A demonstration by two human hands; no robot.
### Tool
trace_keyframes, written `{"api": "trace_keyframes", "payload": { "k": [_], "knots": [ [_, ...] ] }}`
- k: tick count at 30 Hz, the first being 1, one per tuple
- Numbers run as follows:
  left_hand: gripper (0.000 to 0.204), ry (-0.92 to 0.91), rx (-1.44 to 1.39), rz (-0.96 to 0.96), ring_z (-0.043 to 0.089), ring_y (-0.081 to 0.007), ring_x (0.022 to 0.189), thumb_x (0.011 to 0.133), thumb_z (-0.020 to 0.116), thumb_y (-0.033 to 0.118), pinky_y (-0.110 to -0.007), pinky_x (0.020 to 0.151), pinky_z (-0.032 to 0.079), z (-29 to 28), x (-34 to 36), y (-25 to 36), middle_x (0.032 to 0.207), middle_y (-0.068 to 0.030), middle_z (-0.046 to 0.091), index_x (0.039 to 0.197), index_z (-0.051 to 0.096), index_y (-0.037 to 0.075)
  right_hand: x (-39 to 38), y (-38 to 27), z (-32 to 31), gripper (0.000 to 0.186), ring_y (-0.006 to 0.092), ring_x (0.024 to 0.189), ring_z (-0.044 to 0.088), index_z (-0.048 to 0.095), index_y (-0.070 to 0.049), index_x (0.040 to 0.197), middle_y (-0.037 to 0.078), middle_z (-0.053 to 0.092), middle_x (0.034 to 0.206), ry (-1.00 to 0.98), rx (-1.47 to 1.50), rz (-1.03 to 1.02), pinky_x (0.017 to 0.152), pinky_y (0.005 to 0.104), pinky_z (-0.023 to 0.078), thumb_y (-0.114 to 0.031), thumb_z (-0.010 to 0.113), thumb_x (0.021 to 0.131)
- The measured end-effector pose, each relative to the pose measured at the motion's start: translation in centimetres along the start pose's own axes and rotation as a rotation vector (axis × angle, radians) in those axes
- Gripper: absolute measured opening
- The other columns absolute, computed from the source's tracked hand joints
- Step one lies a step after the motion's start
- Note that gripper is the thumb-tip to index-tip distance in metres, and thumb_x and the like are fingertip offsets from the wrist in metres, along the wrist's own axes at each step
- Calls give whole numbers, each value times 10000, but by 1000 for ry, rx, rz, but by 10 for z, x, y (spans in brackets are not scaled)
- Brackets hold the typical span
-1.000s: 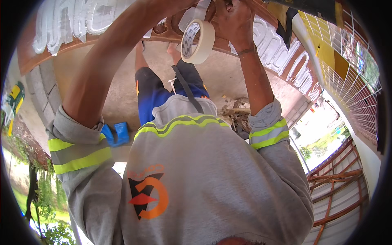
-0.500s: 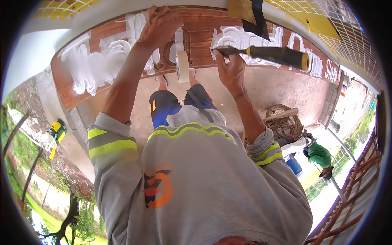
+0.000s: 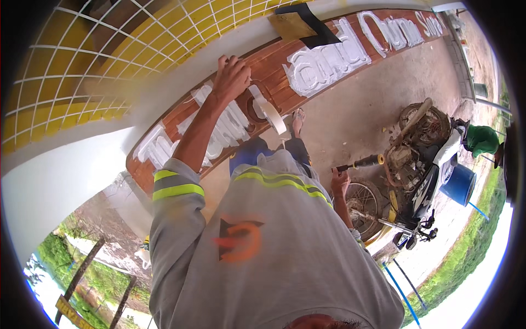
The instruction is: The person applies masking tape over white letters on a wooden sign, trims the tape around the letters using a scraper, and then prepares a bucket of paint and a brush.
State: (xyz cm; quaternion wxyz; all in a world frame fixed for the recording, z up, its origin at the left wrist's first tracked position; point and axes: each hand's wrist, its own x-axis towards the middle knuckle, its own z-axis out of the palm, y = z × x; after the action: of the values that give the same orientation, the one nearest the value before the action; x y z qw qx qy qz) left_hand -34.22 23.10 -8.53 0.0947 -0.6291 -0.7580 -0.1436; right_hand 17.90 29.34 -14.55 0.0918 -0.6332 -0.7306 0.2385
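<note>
A long reddish-brown wooden sign board runs diagonally before me, with carved letters largely covered in white. Over its far edge, my left hand has its fingers bent and apart, with nothing visible in them. Close to that hand, a roll of masking tape hangs at the board by a strip stuck near an uncovered carved letter. Down to the right, away from the board, my right hand is closed round a hand tool with a thick black-and-yellow handle, looking like a screwdriver; its tip is hard to make out.
Behind the board is a white ledge, with a white wire grid over yellow. A black-and-tan piece overlaps the board's far edge. At right stand a motorcycle, a blue barrel and a person in green. Concrete floor lies between.
My view has turned, bringing the motorcycle into sight. My right hand has drawn back from the board with the tool. My left hand stays by the board's far edge, its fingers looser.
</note>
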Motion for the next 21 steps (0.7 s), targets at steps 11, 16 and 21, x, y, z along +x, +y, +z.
{"api": "trace_keyframes", "payload": {
  "k": [11,16,21],
  "knots": [
    [13,-20,-642,-274,663,-267,723,836,685,136,-417,806,438,-43,40,-12,776,-57,705,828,677,142,-229,98,29,279,278,661,660,651,43,869,147,675,747,-85,37,741,663,407,532,-234,678,854],
    [48,235,-1016,-54,695,-274,707,820,716,81,-382,629,537,-45,81,105,763,-85,704,837,672,85,-242,80,27,267,247,655,655,658,39,915,125,675,758,218,277,636,661,382,544,-224,674,874],
    [119,-182,-1308,235,707,-273,770,876,705,149,-380,744,550,-94,48,299,815,-108,721,945,695,53,-164,16,-33,320,201,830,651,611,82,1054,144,648,991,622,990,544,766,351,585,-231,593,991]
  ]
}}
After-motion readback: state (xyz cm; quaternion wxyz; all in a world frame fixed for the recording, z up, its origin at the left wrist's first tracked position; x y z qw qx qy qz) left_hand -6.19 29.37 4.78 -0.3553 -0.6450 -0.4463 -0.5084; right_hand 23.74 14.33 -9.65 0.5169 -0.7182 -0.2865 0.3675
